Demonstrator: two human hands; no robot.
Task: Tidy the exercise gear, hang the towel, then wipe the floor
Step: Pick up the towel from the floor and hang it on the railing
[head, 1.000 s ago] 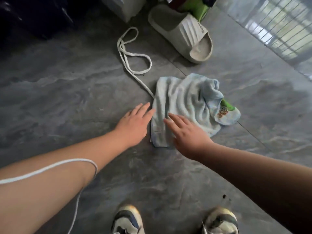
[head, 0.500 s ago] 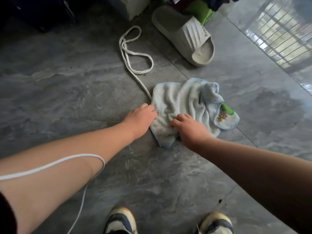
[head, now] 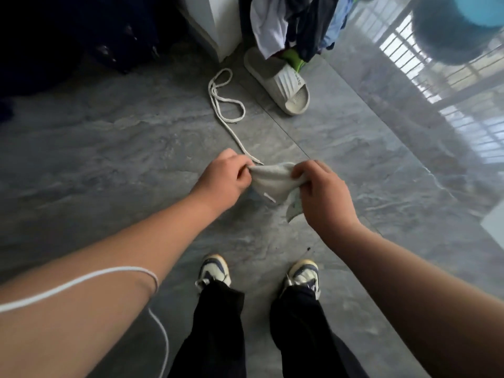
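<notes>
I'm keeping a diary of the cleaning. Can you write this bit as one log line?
step: towel picked up | left hand: pinches towel | right hand: grips towel | towel: off floor, bunched | nearby: white cord, slipper

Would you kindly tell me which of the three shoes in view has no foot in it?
The beige slide sandal beyond the white cord; the two sneakers are being worn.

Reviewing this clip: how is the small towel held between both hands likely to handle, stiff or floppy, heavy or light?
Probably floppy: the towel sags and bunches between the left hand and right hand, one corner dangling. Likely light, since fingertip pinches hold it up. Its nubby-looking cloth seems unlikely to slip.
</notes>
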